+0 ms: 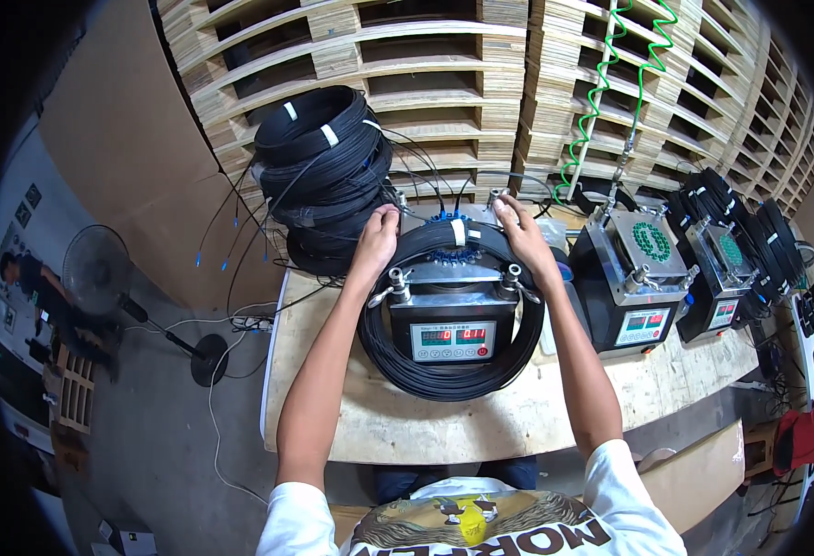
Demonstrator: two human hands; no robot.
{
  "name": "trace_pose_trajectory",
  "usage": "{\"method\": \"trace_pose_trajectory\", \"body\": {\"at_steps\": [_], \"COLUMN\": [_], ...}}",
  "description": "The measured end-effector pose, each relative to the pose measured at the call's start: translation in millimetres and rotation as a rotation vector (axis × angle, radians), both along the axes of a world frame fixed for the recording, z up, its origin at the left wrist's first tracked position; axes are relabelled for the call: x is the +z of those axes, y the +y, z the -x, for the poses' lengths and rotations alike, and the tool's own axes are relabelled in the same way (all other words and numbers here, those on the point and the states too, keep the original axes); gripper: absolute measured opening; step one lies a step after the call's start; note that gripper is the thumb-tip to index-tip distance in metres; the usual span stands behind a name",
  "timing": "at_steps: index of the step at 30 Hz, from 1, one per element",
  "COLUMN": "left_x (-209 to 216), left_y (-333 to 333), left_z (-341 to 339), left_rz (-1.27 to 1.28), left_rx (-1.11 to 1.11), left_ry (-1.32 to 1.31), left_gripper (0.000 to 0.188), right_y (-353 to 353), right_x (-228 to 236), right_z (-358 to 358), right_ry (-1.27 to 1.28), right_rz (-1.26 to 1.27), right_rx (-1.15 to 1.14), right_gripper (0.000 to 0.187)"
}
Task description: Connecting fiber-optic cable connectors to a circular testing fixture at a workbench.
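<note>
A black coil of cable (453, 385) hangs around the front of a bench machine (453, 315), its upper part lying over the machine's metal top. Blue connectors (453, 257) sit in a row in the top plate. At the back left corner my left hand (378, 241) is closed beside a metal clamp post (400, 198); what its fingers hold is hidden. Across from it, my right hand (523, 239) has thumb and fingers on the back right clamp knob (497, 198). Two more clamp knobs (397, 277) stand at the front corners, touched by neither hand.
Stacked black cable coils (319, 176) stand left, loose ends dangling over the table edge. Two similar machines (634, 278) with green-dotted plates are to the right. Wooden pallets (425, 83) rise behind. A floor fan (96, 264) and a person (45, 287) are at the far left.
</note>
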State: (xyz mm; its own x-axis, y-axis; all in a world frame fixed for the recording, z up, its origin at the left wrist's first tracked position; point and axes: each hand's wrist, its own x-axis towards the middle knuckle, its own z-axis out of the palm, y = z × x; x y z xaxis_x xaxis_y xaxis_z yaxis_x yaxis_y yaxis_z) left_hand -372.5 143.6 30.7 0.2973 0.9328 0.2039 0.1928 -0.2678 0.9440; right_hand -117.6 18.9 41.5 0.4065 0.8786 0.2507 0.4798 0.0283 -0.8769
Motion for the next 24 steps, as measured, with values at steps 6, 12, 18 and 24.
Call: {"method": "trace_pose_trajectory", "body": {"at_steps": [6,12,18,24], "left_x": [-5.6,-9.0,2.8,-0.1], "left_y": [5.7,7.8,-3.1,-0.3], "left_z": [1.0,4.5,2.9,5.1], "left_rz": [-0.017,0.012,0.024,0.036], "left_rx": [-0.026,-0.011,-0.007,-0.020], "left_ry": [-0.056,-0.043,0.024,0.028], "left_gripper": [0.046,0.050,0.046,0.042], "right_y": [3.3,-4.2,-4.5,-3.0], "right_x": [-3.9,8.3,3.9,3.0], "right_z": [0.2,9.2,3.5,5.5], "right_ry": [0.054,0.083,0.092,0.109], "right_rz": [-0.055,0.000,-0.031,-0.031], "right_rx": [0.025,0.043,0.064,0.049], "right_gripper": [0.073,0.063,0.065,0.067]}}
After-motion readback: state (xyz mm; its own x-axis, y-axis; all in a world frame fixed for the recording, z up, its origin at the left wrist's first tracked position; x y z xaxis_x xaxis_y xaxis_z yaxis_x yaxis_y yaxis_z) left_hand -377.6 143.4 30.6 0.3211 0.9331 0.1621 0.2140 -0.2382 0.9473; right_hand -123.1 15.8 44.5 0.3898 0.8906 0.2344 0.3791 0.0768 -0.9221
